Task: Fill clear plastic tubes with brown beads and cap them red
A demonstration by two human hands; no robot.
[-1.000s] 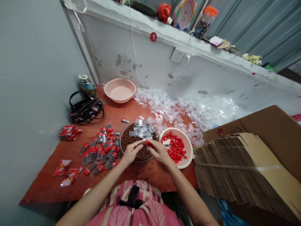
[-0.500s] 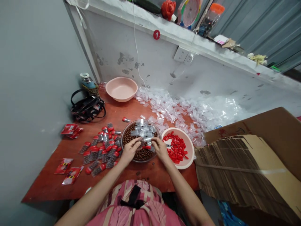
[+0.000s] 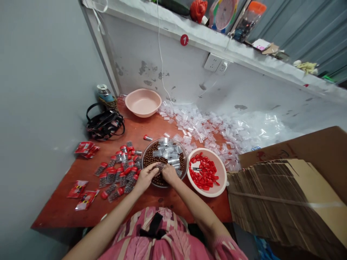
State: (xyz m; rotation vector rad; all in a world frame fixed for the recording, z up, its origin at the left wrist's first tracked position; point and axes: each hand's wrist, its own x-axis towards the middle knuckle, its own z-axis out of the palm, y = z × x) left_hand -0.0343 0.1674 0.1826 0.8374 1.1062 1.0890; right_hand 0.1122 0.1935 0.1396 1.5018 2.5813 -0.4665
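My left hand (image 3: 148,177) pinches a small clear plastic container (image 3: 159,166) above a metal bowl (image 3: 186,159). Pressed close against the container's right end is my right hand (image 3: 170,174), its fingers closed; whatever they hold is hidden. The bowl holds brown beads (image 3: 149,159), with several clear empty containers (image 3: 168,150) heaped on them. To its right, a light pink basin (image 3: 222,186) holds red caps (image 3: 207,171) and a small black-and-white item (image 3: 196,168). Left of the bowl lies a pile of filled, red-capped containers (image 3: 119,175).
Clear plastic pieces (image 3: 200,124) spread along the wall. A pink basin (image 3: 143,104), black handbag (image 3: 104,124) and blue flask (image 3: 105,94) stand behind. Red packets (image 3: 86,199) lie at the left of the red table (image 3: 59,213). Stacked cardboard (image 3: 271,198) borders the right side.
My right hand has moved left from the bowl's right side to meet the container in my left hand. The red cap visible by my right fingers before is now out of sight.
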